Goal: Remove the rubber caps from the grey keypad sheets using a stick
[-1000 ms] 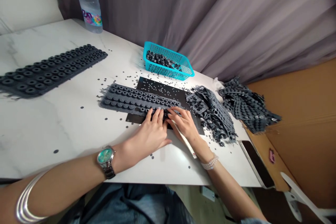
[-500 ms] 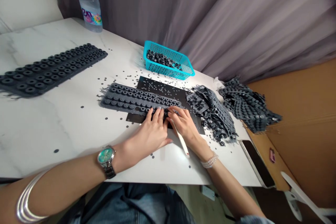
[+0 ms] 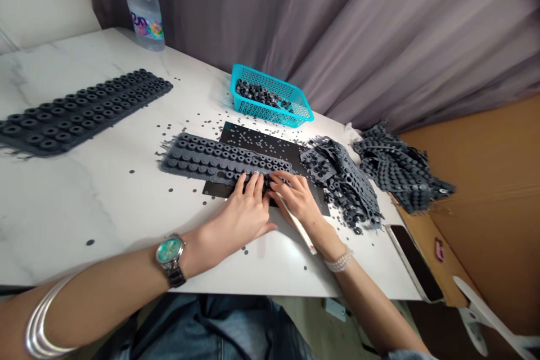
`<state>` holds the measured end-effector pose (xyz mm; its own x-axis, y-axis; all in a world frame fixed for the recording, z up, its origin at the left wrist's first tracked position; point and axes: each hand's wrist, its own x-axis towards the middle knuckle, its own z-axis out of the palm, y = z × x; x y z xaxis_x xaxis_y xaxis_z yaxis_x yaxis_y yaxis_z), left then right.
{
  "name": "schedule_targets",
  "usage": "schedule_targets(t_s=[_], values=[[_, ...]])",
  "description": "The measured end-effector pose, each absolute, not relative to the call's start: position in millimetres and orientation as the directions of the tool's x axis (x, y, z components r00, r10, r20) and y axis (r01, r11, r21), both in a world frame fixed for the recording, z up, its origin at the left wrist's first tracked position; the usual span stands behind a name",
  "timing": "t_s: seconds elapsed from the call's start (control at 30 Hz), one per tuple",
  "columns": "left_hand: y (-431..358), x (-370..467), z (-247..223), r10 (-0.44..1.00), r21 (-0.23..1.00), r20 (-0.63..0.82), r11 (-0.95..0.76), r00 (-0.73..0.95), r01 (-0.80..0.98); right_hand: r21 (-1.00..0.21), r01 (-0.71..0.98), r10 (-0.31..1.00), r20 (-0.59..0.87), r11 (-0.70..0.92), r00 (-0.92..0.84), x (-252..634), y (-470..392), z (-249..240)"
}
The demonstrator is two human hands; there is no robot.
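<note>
My left hand (image 3: pixel 248 211) rests at the near edge of a dark grey rubber sheet (image 3: pixel 198 160) with rows of round ring-shaped studs. Its fingertips bend over the studs and hold the sheet, while the thumb stays apart below. Close beside it, my right hand (image 3: pixel 297 199) is closed around a slim white stick (image 3: pixel 301 230). The stick slants back toward the wrist and has a reddish mark at its end. My right fingertips touch the sheet's near right part; the stick's front tip is hidden. Beneath the sheet lies a black mat (image 3: pixel 236 134) scattered with small dark discs.
A turquoise basket (image 3: pixel 270 115) behind the mat contains loose black pieces. Another studded sheet (image 3: pixel 84 109) lies left. Crumpled punched sheets (image 3: pixel 350 180) and more sheets (image 3: pixel 396 166) are piled right. A water bottle (image 3: pixel 143 8) stands at the back; a phone (image 3: pixel 413 261) lies at the right edge.
The white stick's rear end has swung right, toward my right wrist. My right hand has shifted slightly; my left hand and the sheet stay in place.
</note>
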<state>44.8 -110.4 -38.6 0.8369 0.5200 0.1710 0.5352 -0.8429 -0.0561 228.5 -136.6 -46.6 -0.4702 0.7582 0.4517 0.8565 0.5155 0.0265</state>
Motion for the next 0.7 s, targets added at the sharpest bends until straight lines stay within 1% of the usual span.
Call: schedule_targets(t_s=[0.2, 0.37, 0.47, 0.53, 0.63, 0.7], values=[[-111, 46, -42, 0.524, -0.062, 0.192, -0.838, 0.83, 0.543, 0.066, 0.853, 0.759, 0.424, 0.518, -0.494, 230, -136, -47], [-111, 46, -40, 0.527, -0.046, 0.179, -0.839, 0.831, 0.542, 0.111, 0.86, 0.792, 0.346, 0.498, -0.503, 226, -137, -43], [-111, 46, -39, 0.526, -0.044, 0.168, -0.841, 0.834, 0.539, 0.118, 0.863, 0.803, 0.323, 0.491, -0.501, 223, -137, -44], [-110, 46, -38, 0.528, -0.044, 0.166, -0.84, 0.833, 0.541, 0.099, 0.891, 0.822, 0.353, 0.443, -0.447, 224, -136, -46], [-111, 46, -36, 0.534, -0.05, 0.158, -0.836, 0.831, 0.547, 0.02, 0.963, 0.855, 0.455, 0.27, -0.249, 231, -133, -52], [-111, 46, -35, 0.538, -0.057, 0.142, -0.833, 0.831, 0.55, -0.026, 0.986, 0.846, 0.517, 0.166, -0.129, 238, -133, -54]])
